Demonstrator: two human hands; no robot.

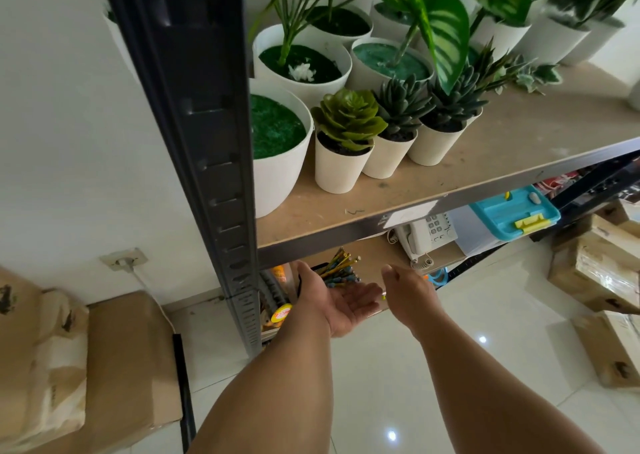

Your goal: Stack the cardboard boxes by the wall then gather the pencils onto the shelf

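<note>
Forearms are reaching over glossy white floor tiles (398, 384) toward a metal rack's lower shelf (375, 257). Left hand (341, 303) is lying palm-up at the shelf's front edge, fingers relaxed, holding nothing. Right hand (405, 290) is hovering just beside it, likewise loose and empty. Pencils (341, 270) are sitting bundled near the shelf's left front corner, long axes fanning up and rightward. Cardboard boxes (121, 367) are resting against the white wall, left.
</note>
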